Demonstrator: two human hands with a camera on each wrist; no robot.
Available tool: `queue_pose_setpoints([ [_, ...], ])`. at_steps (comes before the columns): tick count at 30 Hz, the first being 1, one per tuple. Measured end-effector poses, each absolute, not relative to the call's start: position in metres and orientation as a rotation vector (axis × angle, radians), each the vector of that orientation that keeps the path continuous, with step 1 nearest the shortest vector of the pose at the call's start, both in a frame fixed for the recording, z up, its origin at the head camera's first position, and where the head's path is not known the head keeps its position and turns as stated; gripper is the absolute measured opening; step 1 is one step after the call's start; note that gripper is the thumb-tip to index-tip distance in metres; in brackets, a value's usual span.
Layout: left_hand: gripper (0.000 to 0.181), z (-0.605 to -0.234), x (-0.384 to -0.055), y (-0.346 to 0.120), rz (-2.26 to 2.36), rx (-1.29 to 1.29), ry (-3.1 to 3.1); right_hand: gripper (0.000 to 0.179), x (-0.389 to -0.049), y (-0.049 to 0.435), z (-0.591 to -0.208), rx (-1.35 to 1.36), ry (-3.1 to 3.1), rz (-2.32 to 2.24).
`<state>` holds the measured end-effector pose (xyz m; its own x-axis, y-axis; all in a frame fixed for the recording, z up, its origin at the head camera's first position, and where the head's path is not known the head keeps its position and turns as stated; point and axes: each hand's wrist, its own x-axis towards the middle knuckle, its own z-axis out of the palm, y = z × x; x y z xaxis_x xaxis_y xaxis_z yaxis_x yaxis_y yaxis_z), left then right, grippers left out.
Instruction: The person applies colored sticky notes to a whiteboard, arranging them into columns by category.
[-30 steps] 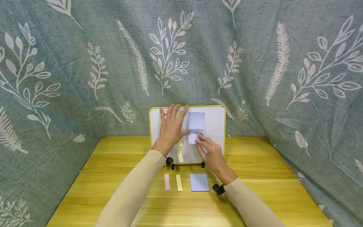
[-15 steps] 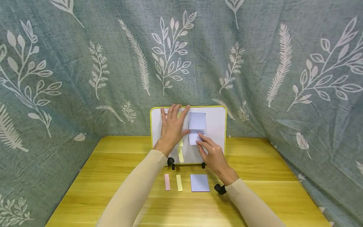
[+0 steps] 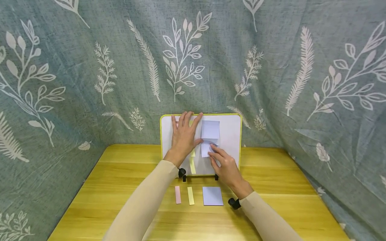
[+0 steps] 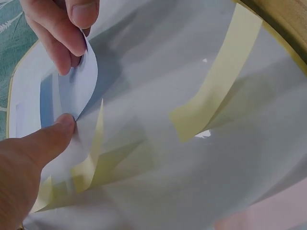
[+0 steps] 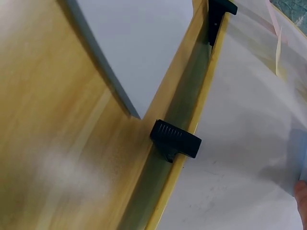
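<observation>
A whiteboard with a yellow rim stands upright on the table. My left hand rests on its left half with spread fingers, the thumb touching the upper left edge of a blue sticky note. Between thumb and fingers, my right hand pinches that note, which curves away from the board in the left wrist view. Directly above it another blue sticky note sticks to the board. Yellow strips, one a lower yellow sticky strip, run down the board beside my left hand, which partly covers them and something pink.
In front of the board lie a pink sticky-strip pad, a yellow sticky-strip pad and a blue sticky-note pad. Black feet, one a right stand foot, hold the board's lower edge. A patterned curtain hangs behind the table.
My right hand has moved slightly down with the pinched sticky note, whose lower edge sits a little lower on the board. The left hand keeps its place on the board.
</observation>
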<state>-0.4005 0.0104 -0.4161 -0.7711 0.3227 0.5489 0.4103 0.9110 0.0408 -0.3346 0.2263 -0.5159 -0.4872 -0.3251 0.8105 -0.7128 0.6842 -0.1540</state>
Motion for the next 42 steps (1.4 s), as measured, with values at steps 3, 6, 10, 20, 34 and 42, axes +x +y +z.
queue_pose_setpoints([
  [3,0.118,-0.416,-0.401,0.012,-0.219,-0.520,-2.506,0.025,-0.334,0.227,-0.515,0.798,-2.093,0.614],
  [6,0.117,-0.416,-0.401,0.014,-0.222,-0.515,-2.499,0.028,-0.331,0.228,-0.515,0.798,-2.097,0.591],
  [10,0.116,-0.416,-0.399,0.015,-0.233,-0.498,-2.504,0.039,-0.327,0.227,-0.519,0.789,-2.131,0.509],
  [20,0.117,-0.416,-0.397,0.014,-0.241,-0.460,-2.510,0.076,-0.322,0.213,-0.520,0.817,-2.302,0.289],
  [34,0.119,-0.415,-0.396,0.018,-0.220,-0.472,-2.456,0.094,-0.325,0.207,-0.516,0.763,-2.529,0.104],
  [42,0.121,-0.416,-0.398,0.015,-0.221,-0.480,-2.414,0.101,-0.324,0.204,-0.521,0.670,-2.586,0.016],
])
